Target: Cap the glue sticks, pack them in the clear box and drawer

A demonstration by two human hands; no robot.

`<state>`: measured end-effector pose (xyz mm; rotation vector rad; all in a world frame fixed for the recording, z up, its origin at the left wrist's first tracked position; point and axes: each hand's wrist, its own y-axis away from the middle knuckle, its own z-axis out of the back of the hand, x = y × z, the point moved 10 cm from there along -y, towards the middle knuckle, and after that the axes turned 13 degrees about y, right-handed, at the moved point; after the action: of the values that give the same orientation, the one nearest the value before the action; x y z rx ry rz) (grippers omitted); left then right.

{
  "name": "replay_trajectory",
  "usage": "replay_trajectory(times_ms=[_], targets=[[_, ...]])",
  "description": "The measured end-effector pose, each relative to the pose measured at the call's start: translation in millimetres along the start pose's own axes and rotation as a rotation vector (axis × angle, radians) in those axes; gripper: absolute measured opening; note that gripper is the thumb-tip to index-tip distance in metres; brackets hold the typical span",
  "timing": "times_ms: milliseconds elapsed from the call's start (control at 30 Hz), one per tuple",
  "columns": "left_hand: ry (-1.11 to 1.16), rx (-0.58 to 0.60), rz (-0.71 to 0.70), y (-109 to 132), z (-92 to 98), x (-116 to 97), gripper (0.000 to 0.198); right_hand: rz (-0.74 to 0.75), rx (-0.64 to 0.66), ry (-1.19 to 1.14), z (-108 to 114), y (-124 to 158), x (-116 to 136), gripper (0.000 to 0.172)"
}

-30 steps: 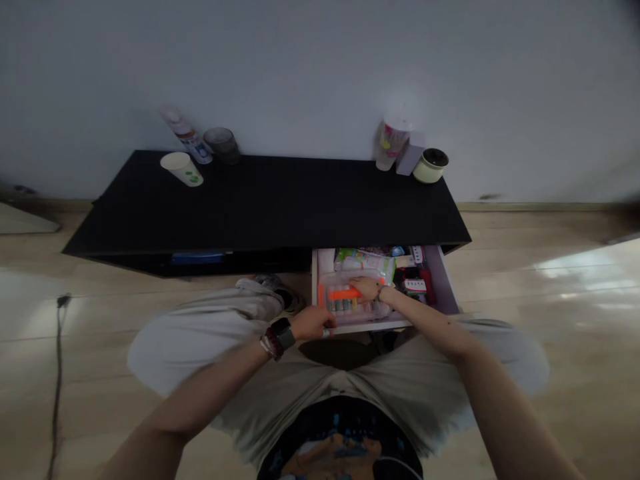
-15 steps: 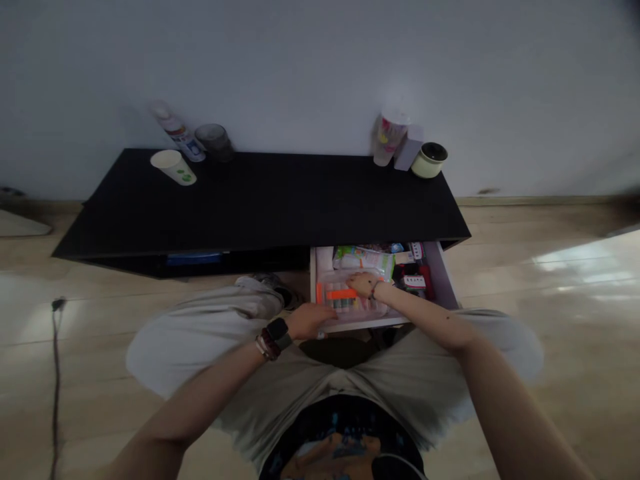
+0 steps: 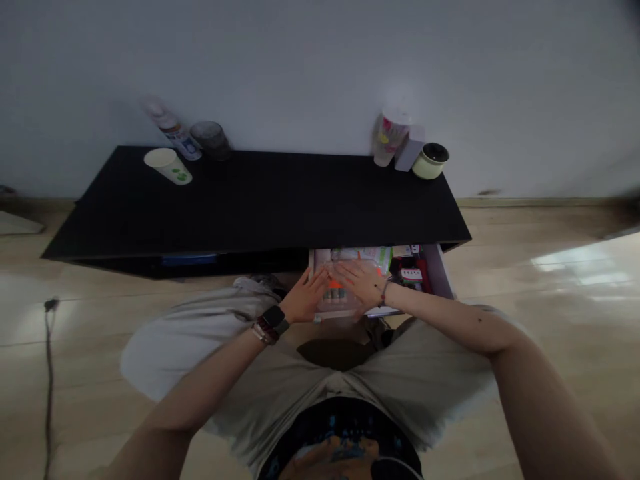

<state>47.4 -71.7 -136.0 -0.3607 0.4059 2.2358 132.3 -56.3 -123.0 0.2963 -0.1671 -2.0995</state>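
A clear plastic box with orange parts lies in the front left of a pulled-out white drawer. Small cylindrical items show through its lid, too blurred to name. My left hand reaches over the drawer's left front corner, fingers stretched onto the box's left side. Flat across the lid rests my right hand, fingers spread and pointing left. Its thumb hangs near the drawer front. Between them the hands cover much of the box. Behind it is a green and white plastic packet.
The drawer belongs to a low black cabinet against the wall. On its top stand a paper cup, a spray can, a dark glass, a patterned cup and a cream jar. Small boxes fill the drawer's right side.
My left hand has moved up and spread its fingers on the box. My right hand has flattened over the lid. The drawer has slid slightly inward.
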Motion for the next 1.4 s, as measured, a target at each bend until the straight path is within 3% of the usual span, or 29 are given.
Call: replay_trajectory(times_ms=[167, 400, 633, 1000, 1400], targets=[[-0.017, -0.034, 0.043, -10, 14.5, 15, 0.102, -0.022, -0.025, 0.091, -8, -8, -8, 0.131], [-0.041, -0.099, 0.08, -28, 32.0, 37, 0.113, -0.101, -0.011, 0.137, -6, -19, -35, 0.129], [-0.067, -0.106, 0.145, -45, 48.0, 58, 0.109, -0.175, -0.054, 0.134, 2, -26, -61, 0.122], [-0.032, -0.152, 0.164, -64, 64.0, 81, 0.099, -0.279, -0.058, 0.083, 10, -33, -91, 0.104], [-0.03, -0.224, 0.197, -70, 71.3, 94, 0.083, -0.344, -0.109, 0.05, 10, -39, -102, 0.065]])
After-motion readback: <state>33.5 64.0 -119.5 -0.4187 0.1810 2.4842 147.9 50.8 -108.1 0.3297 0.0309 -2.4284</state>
